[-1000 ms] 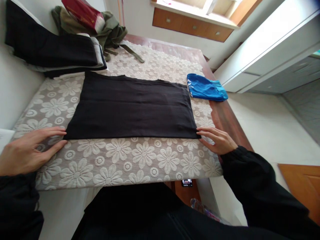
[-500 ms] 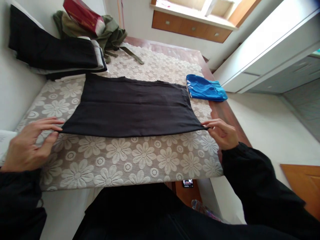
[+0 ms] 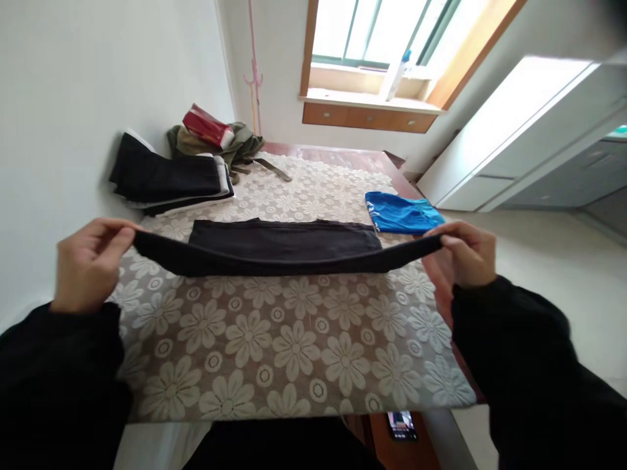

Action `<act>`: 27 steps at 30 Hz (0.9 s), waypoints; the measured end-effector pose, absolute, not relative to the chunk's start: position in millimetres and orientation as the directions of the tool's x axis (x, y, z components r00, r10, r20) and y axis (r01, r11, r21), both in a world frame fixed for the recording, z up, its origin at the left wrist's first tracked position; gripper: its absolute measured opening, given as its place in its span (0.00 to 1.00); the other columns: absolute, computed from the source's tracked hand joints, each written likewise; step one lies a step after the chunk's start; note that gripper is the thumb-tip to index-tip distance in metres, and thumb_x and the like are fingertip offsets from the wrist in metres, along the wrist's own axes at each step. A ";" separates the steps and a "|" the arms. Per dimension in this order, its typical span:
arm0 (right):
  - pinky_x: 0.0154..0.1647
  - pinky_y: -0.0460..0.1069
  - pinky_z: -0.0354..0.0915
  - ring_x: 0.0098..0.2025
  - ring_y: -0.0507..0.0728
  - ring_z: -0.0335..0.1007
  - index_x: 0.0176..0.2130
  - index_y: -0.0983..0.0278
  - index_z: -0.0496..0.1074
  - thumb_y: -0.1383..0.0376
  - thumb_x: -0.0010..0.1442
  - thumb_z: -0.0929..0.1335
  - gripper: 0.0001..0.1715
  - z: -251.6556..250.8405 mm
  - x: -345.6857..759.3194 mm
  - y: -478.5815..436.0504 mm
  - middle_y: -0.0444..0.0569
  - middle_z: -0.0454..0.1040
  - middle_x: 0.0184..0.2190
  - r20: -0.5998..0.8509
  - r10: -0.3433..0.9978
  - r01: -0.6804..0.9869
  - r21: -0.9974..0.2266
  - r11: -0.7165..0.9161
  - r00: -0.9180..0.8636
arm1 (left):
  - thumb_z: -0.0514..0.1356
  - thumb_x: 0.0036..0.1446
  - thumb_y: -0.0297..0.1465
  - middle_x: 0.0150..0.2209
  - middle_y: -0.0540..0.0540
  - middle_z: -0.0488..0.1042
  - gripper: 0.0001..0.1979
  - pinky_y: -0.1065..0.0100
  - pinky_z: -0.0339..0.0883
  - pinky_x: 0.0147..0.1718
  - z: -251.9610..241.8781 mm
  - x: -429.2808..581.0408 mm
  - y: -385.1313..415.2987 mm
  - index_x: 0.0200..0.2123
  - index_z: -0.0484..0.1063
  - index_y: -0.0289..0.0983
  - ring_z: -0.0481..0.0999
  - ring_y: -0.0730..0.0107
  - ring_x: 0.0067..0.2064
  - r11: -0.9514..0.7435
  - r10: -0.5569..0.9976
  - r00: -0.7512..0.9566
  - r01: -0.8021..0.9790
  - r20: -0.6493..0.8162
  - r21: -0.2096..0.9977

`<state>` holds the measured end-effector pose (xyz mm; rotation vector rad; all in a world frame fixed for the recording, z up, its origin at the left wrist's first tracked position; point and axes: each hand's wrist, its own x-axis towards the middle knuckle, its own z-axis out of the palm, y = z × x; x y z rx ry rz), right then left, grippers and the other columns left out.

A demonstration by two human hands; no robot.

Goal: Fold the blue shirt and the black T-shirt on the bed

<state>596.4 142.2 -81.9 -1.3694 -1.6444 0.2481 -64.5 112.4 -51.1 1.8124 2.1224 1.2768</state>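
Observation:
A black piece of folded clothing lies across the lace tablecloth, its near edge lifted and sagging in the middle. Its exact kind I cannot tell. My left hand pinches the left end of that edge between thumb and fingers. At the other end, my right hand grips the right corner, held up off the table. The far part of the cloth still rests flat. Just behind my right hand is a folded blue garment.
The flower-patterned tablecloth covers the table. At the back left, against the wall, sits a stack of folded dark and grey clothes. Behind it are an olive-green bag and a red package. A phone lies below the near table edge.
Both hands have raised the near edge of the black garment off the table and moved it toward the far edge. The camera view has tilted upward, showing more of the window.

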 end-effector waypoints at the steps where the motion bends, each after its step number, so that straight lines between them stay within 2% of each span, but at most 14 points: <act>1: 0.45 0.62 0.77 0.38 0.66 0.77 0.38 0.57 0.76 0.49 0.71 0.66 0.18 -83.2 593.6 169.0 0.55 0.80 0.34 0.504 0.858 0.694 -0.652 0.305 0.097 | 0.58 0.68 0.47 0.42 0.43 0.84 0.25 0.63 0.77 0.49 -48.4 -57.7 136.6 0.49 0.81 0.31 0.80 0.64 0.42 0.007 0.864 -0.327 0.767 0.383 0.641; 3: 0.42 0.58 0.75 0.35 0.63 0.76 0.36 0.61 0.77 0.50 0.69 0.66 0.20 -91.4 583.4 217.9 0.57 0.81 0.33 0.452 0.886 0.738 -0.632 0.238 0.101 | 0.57 0.68 0.44 0.43 0.42 0.84 0.26 0.66 0.75 0.45 -50.9 -46.2 181.6 0.52 0.80 0.26 0.77 0.66 0.40 0.112 0.917 -0.333 0.740 0.218 0.663; 7: 0.42 0.55 0.73 0.35 0.62 0.78 0.32 0.63 0.78 0.57 0.63 0.66 0.15 -125.6 558.8 267.5 0.54 0.81 0.30 0.386 0.912 0.828 -0.550 0.109 0.137 | 0.59 0.65 0.38 0.43 0.38 0.84 0.17 0.62 0.74 0.50 -79.2 -34.2 233.7 0.45 0.81 0.31 0.80 0.59 0.43 0.147 0.909 -0.357 0.756 0.213 0.638; 10: 0.40 0.52 0.72 0.34 0.62 0.78 0.34 0.62 0.80 0.59 0.61 0.67 0.13 -155.6 551.4 269.6 0.53 0.82 0.30 0.385 0.907 0.868 -0.495 0.050 0.168 | 0.59 0.60 0.38 0.42 0.38 0.84 0.14 0.59 0.74 0.49 -105.5 -33.3 243.6 0.41 0.79 0.36 0.82 0.53 0.43 0.132 0.901 -0.363 0.750 0.236 0.648; 14: 0.37 0.52 0.72 0.32 0.62 0.79 0.40 0.61 0.81 0.59 0.64 0.66 0.15 -181.0 555.7 265.6 0.53 0.83 0.32 0.411 0.889 0.891 -0.454 0.005 0.204 | 0.57 0.58 0.45 0.42 0.38 0.84 0.20 0.60 0.76 0.43 -128.5 -37.8 243.4 0.46 0.77 0.38 0.83 0.55 0.38 0.117 0.903 -0.368 0.709 0.223 0.696; 18: 0.38 0.52 0.72 0.35 0.62 0.81 0.43 0.61 0.81 0.59 0.68 0.65 0.15 -186.1 559.4 266.0 0.52 0.83 0.34 0.394 0.896 0.900 -0.435 -0.015 0.205 | 0.60 0.51 0.50 0.47 0.37 0.84 0.29 0.59 0.79 0.44 -132.9 -39.3 242.2 0.50 0.75 0.39 0.84 0.55 0.38 0.099 0.915 -0.350 0.678 0.202 0.728; 22: 0.39 0.53 0.72 0.40 0.65 0.83 0.45 0.60 0.80 0.60 0.72 0.64 0.15 -181.4 556.8 263.3 0.54 0.84 0.36 0.341 0.917 0.905 -0.423 -0.046 0.206 | 0.61 0.47 0.51 0.46 0.36 0.85 0.28 0.51 0.79 0.45 -132.1 -39.1 243.1 0.46 0.75 0.40 0.85 0.49 0.38 0.084 0.913 -0.349 0.669 0.212 0.739; 27: 0.41 0.51 0.71 0.43 0.65 0.85 0.43 0.59 0.79 0.64 0.72 0.64 0.13 -174.1 549.5 260.8 0.51 0.85 0.37 0.311 0.927 0.907 -0.416 -0.065 0.209 | 0.62 0.44 0.53 0.44 0.39 0.86 0.28 0.49 0.82 0.47 -143.7 -49.0 251.1 0.45 0.75 0.43 0.88 0.43 0.44 0.063 0.924 -0.340 0.584 0.174 0.809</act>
